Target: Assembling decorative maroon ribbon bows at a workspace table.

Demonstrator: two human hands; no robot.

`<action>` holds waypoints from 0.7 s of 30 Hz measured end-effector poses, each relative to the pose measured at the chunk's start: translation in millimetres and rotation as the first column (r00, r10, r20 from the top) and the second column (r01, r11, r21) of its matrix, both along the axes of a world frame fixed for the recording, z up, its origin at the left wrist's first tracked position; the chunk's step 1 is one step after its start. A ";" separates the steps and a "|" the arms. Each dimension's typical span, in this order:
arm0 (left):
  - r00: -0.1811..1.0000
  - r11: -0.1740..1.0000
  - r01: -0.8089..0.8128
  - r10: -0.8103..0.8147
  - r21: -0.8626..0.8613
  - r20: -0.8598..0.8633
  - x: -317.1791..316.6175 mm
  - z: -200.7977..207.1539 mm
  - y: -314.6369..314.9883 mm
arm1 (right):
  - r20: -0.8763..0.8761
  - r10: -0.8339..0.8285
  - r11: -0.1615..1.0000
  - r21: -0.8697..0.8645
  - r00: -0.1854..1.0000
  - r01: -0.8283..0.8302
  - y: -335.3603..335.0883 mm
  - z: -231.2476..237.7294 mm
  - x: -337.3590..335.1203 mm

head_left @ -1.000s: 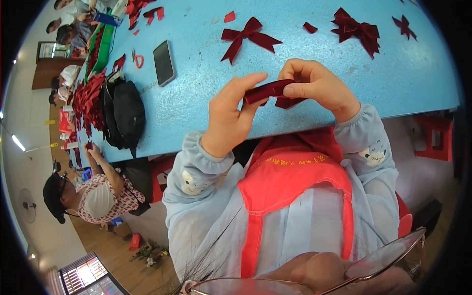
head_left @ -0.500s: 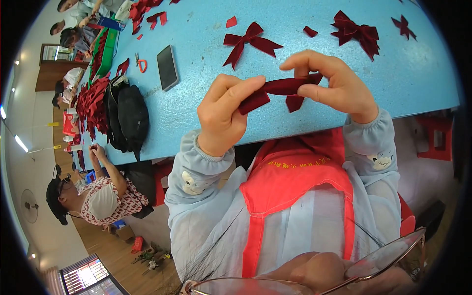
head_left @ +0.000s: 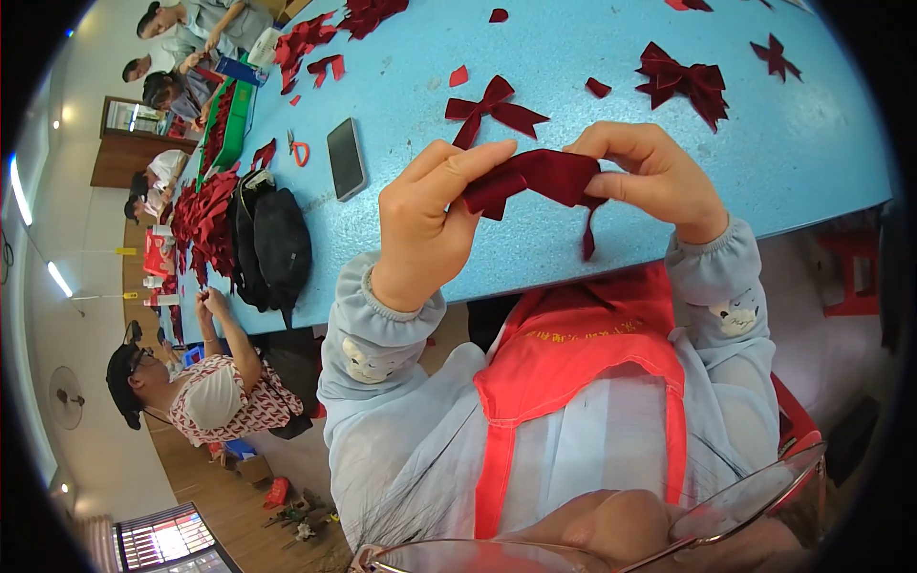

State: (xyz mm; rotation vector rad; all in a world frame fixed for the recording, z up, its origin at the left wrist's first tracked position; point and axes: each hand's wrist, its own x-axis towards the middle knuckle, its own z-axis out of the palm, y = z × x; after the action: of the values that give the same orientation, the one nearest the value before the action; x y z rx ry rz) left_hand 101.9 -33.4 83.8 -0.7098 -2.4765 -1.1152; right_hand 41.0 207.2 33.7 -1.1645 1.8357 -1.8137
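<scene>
Left hand [head_left: 425, 224] and right hand [head_left: 650, 177] both raised above the near edge of the tabletop [head_left: 812, 143], each pinched shut on one end of a dark red ribbon [head_left: 540, 177]; thumb and forefinger of each hand clamp the fabric, hands apart with the ribbon spanning between them. Ribbon looks like velvet, folded into a thick band, slightly arched, one thin tail hanging down below the right hand. Nothing lies between the hands and the camera; the ribbon hides part of the blue surface behind it. Just beyond the hands, a finished red bow [head_left: 492, 107] lies flat on the tabletop; a larger, fuller bow [head_left: 683, 81] sits further right, and a small one [head_left: 772, 53] near the far right rim. Small red scraps [head_left: 598, 88] scattered between them. To the left: a dark phone [head_left: 346, 158] lying flat, then red-handled scissors [head_left: 298, 150], then a black bag [head_left: 277, 244] at the tabletop edge beside a heap of red bows [head_left: 205, 215]. A green tray [head_left: 229, 119] stands further back. A seated person [head_left: 205, 392] works at the lower left.
</scene>
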 end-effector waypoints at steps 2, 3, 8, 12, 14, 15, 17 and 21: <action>0.996 0.999 -0.035 0.033 0.021 0.085 -2.3 0.7 4.3 | 0.243 0.058 0.981 -0.195 0.968 -0.009 0.6 -4.3 3.1; 0.983 0.987 -0.060 0.032 0.151 0.179 -3.8 -1.5 7.3 | 0.355 0.104 0.957 -0.290 0.929 0.004 2.0 -5.0 4.6; 0.897 0.878 -0.172 -0.047 0.446 0.439 -6.0 -11.3 9.6 | 0.337 0.047 0.942 -0.327 0.940 0.070 14.5 -8.8 10.2; 0.843 0.872 -0.222 -0.054 0.437 0.535 -12.7 -18.8 0.8 | 0.181 0.114 0.905 -0.424 0.977 -0.027 30.5 -19.6 5.3; 0.828 0.871 -0.253 -0.031 0.422 0.560 -12.6 -18.9 -6.1 | 0.052 0.100 0.985 -0.146 0.994 -0.092 52.2 -9.9 5.3; 0.825 0.854 -0.266 -0.038 0.447 0.564 -13.3 -17.5 -11.2 | -0.017 0.105 0.994 0.002 0.994 -0.105 61.3 -6.4 4.8; 0.815 0.822 -0.288 -0.059 0.492 0.576 -14.1 -14.9 -17.6 | -0.205 -0.040 0.981 0.179 0.978 0.077 86.4 -7.7 7.2; 0.836 0.931 -0.194 -0.007 0.308 0.549 -6.4 -6.4 -9.7 | -0.534 -0.398 0.873 0.029 0.746 0.486 72.4 -5.1 13.9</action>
State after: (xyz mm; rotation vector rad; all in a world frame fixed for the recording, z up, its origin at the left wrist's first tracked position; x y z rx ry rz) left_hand 95.5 -43.1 77.4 -0.1636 -2.5809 -1.8711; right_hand 54.9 279.6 28.6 -1.3207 2.7237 -1.6088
